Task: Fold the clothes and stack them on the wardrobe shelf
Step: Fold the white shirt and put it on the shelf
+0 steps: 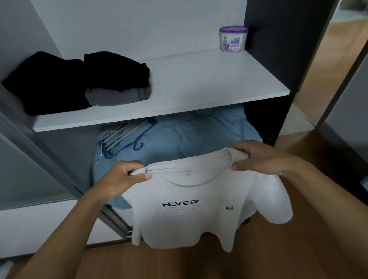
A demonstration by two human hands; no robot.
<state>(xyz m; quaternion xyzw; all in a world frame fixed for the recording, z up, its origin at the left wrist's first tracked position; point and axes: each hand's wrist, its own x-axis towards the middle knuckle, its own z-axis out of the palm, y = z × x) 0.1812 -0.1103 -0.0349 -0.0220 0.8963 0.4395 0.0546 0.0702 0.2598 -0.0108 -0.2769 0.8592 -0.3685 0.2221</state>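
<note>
Both hands hold the white cotton T-shirt with black "NEVER" lettering [192, 208] at its shoulders: your left hand [119, 179] pinches the shoulder seam beside the collar, and your right hand [259, 158] grips the opposite shoulder in curled fingers. The hands are apart, with the neckline stretched between them.

Risks from this position:
- The T-shirt hangs free in the air in front of the open wardrobe, above the brown wooden floor [191, 273]. If either pinch loosens, that side will likely drop and trail on the floor.
- One sleeve bunches forward at your right side. Folding without smoothing it would probably trap a crease and give an uneven stack.
- No flat support lies under the garment. Folding in mid-air may let the limp hem swing out of line.
- The white wardrobe shelf [195, 84] already carries a pile of folded black and grey clothes [78, 82] at its left. A careless placement could topple or disturb that pile.

Garment appearance: thin, soft fabric, front facing you, collar uppermost, with faint yellowish marks near the neckline and a small dark logo at the chest.
</note>
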